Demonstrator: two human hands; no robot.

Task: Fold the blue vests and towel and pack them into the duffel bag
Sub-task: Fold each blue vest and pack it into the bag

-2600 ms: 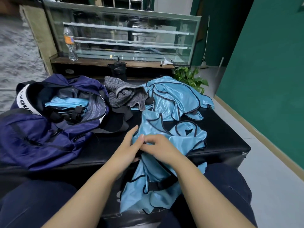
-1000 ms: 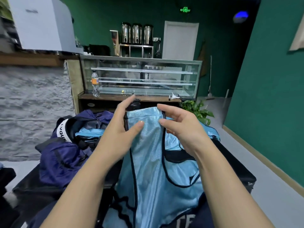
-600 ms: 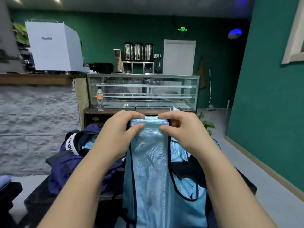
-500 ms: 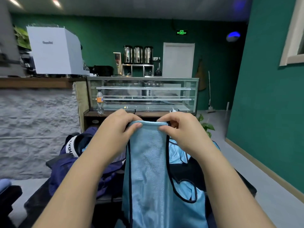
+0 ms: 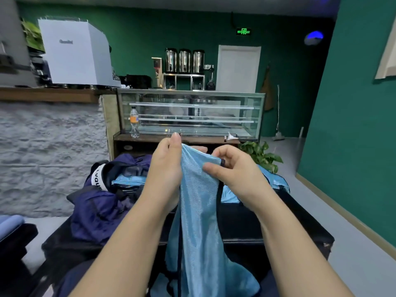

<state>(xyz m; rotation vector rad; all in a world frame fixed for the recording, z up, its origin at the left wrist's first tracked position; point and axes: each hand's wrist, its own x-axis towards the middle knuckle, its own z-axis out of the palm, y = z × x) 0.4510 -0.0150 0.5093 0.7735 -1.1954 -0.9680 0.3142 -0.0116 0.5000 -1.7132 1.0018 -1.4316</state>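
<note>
- Clearly, in the head view the task looks partly done: the left hand (image 5: 166, 170) and right hand (image 5: 232, 171), close together, both pinch the top edge of a blue vest (image 5: 198, 213) held up, unfolded.
- The open duffel bag (image 5: 100, 209) on the black bench (image 5: 267, 228) already holds folded light-blue cloth (image 5: 126, 180); more blue fabric (image 5: 276, 183) lies behind the right hand, still unpacked.

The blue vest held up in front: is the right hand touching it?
Touching. The head view shows the right hand pinching the blue vest at its top edge, thumb pressed on the fabric.
</note>
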